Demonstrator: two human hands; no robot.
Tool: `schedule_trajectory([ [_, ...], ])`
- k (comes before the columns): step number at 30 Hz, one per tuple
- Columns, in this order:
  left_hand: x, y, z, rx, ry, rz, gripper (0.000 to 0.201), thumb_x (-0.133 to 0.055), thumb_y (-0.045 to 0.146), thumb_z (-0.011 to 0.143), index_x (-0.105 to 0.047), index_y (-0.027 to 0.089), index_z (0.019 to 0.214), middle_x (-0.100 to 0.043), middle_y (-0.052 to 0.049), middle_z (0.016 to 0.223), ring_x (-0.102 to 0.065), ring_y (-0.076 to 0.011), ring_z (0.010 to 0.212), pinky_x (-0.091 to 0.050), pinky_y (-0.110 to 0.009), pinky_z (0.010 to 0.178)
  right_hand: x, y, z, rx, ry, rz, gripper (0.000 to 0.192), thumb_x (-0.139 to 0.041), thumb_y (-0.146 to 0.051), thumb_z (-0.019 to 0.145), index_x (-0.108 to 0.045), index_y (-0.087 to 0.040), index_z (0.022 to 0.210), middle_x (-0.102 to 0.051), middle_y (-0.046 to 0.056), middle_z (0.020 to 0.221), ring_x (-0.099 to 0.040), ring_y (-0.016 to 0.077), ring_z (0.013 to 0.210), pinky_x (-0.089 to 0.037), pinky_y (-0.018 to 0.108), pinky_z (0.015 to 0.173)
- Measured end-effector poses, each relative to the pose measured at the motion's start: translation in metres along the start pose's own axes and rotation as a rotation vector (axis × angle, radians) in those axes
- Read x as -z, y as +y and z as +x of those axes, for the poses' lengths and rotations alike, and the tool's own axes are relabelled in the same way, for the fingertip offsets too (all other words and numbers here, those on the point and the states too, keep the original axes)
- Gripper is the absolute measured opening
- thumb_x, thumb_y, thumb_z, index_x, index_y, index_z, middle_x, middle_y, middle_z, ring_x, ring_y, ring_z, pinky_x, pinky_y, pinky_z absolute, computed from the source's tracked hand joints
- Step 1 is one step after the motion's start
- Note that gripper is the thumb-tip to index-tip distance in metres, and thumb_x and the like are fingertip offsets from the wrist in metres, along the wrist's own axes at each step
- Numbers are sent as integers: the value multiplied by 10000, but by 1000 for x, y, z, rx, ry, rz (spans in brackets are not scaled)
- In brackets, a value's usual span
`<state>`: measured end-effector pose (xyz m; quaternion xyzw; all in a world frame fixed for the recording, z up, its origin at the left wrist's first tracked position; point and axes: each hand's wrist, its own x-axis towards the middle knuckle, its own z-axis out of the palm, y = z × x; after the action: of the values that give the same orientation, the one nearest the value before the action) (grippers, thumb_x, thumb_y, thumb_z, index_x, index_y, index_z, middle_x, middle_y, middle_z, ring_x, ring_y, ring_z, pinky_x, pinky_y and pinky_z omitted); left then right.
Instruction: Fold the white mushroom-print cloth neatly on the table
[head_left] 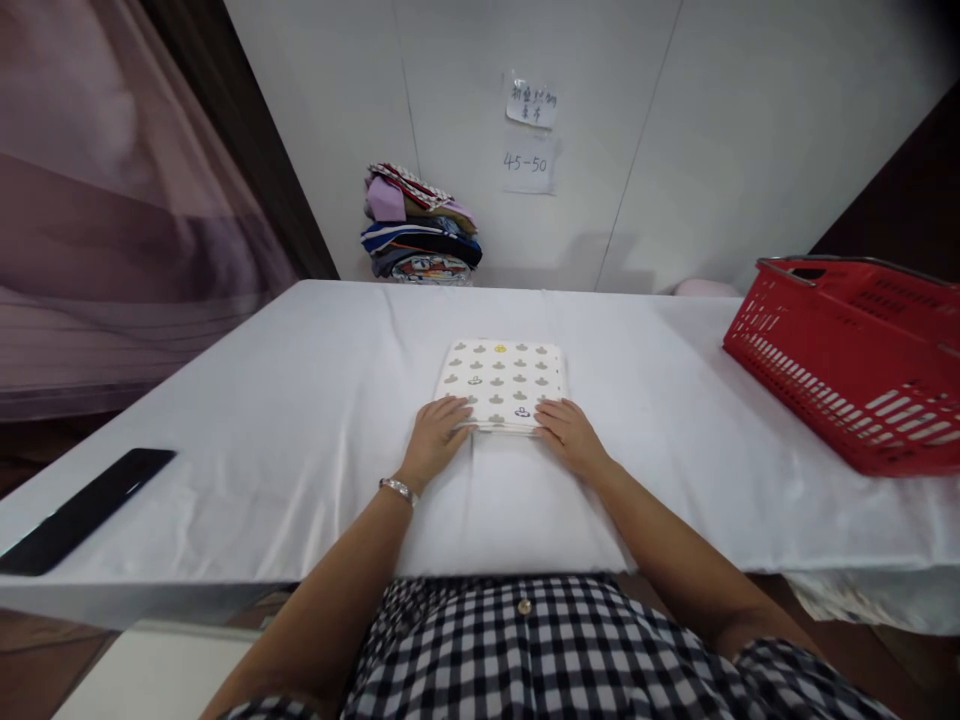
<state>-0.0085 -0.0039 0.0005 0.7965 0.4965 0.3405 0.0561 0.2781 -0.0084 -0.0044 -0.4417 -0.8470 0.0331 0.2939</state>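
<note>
Cloth (499,378) — likely light, soft, best lifted by its near corners, where left hand (441,432) and right hand (571,434) rest spread — lies inside the table's (300,400) front edge.

Free room between the folded cloth (499,384) and the red basket (840,360), a barrier at far right.

Pale wall (720,150), mauve curtain (112,200), white-draped table (300,420)

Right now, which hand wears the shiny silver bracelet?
The left hand, touching the near left corner of the folded white printed cloth; the right hand wears none.
</note>
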Motion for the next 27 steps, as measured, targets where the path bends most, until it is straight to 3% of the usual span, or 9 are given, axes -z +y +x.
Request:
schedule_trajectory([
  [8,-4,14,7,-7,-42,2,292,-436,343,904,-684,274,1043,-653,-20,1190,-513,-205,1180,-334,-442,1062,-4,-1,4,-60,18,33,293,-413,-298,950,-679,-262,1069,-679,36,1131,-563,198,1140,-338,437,1040],
  [16,-4,12,4,-57,-35,33,317,-411,347,917,-677,251,1059,-653,-38,1189,-539,-206,1148,-370,-425,1028,2,-5,1,59,9,33,287,-455,-329,942,-648,-230,1129,-648,65,1185,-545,213,1146,-390,415,980],
  [21,-4,13,5,-28,-117,42,321,-471,400,881,-656,277,1113,-612,-35,1256,-511,-229,1195,-361,-445,1038,-2,-3,2,10,7,25,297,-405,-280,958,-658,-249,1109,-663,58,1160,-563,209,1131,-400,425,968],
  [27,-5,13,5,-40,-91,24,325,-408,372,917,-688,270,1046,-657,-29,1180,-541,-213,1154,-381,-433,1023,-3,-3,2,-25,35,17,323,-372,-274,966,-658,-242,1112,-674,63,1137,-578,198,1111,-406,415,966],
])
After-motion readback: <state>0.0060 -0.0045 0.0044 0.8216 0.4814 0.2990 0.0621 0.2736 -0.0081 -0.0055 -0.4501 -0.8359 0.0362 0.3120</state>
